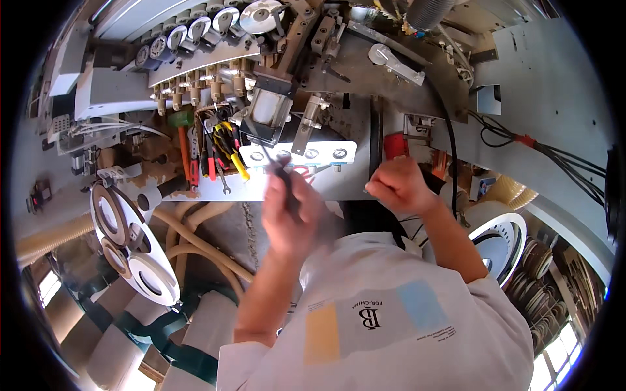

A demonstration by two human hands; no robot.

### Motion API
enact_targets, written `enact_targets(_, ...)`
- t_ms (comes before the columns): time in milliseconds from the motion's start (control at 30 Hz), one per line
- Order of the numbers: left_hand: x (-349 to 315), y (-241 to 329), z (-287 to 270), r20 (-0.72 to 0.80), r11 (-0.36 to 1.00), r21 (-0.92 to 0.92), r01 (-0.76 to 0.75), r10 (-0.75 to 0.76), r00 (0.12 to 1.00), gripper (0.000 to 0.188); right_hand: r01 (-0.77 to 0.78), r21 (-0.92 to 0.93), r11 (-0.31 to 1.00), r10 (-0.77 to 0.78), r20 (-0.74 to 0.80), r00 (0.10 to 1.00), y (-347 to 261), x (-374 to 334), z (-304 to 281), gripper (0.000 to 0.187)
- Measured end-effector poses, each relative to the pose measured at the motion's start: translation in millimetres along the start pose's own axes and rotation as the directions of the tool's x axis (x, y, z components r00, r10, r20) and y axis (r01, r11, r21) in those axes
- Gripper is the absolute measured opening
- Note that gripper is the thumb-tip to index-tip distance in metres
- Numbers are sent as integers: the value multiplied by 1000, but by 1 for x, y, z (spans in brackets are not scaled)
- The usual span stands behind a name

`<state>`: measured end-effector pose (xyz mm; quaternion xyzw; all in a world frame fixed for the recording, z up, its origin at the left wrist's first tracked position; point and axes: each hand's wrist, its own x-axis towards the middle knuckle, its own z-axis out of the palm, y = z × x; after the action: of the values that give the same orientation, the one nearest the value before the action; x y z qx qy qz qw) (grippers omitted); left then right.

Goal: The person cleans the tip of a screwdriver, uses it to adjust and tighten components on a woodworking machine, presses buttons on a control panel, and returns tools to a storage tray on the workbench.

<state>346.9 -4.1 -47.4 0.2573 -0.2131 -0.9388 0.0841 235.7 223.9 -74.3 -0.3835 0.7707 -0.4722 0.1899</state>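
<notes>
My left hand (291, 212) is blurred by motion and is closed around a thin dark tool (279, 168) whose tip points up toward a white panel with small round gauges (297, 155). My right hand (399, 184) is curled into a fist at the front edge of the machine's metal shelf (339, 189), just below a red part (394, 144). Nothing clear shows inside that fist. Both forearms rise from my white shirt (391, 326) at the bottom.
Hand tools lie left of the panel: a green-headed hammer (180, 122), yellow-handled pliers (229, 144), a wrench (225, 186). White reels (134, 244) hang at left, another reel (505, 241) at right. Black cables (561, 156) run right; beige hoses (202, 244) pass below.
</notes>
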Motion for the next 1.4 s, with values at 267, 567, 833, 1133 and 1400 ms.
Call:
enact_targets(267, 128, 57, 4, 215, 701, 606, -376, 311, 926, 18, -548, 64, 834, 547, -219, 808, 34, -17, 26, 23)
enact_targets(567, 163, 47, -25, 286, 413, 806, -425, 356, 889, 20, -695, 132, 706, 698, -291, 654, 26, 1, -3, 26)
enact_targets(833, 169, 48, -36, 294, 358, 824, -439, 392, 872, 39, -536, 405, 741, 645, -206, 736, 3, 50, 1, 26)
enact_targets(1133, 165, 50, -33, 305, 322, 841, -435, 382, 872, 35, -528, 115, 842, 538, -261, 802, -20, 87, -24, 23)
enact_targets(1400, 161, 52, -26, 351, 263, 843, -469, 392, 851, 33, -394, 321, 861, 479, -254, 840, -47, 113, -9, 33)
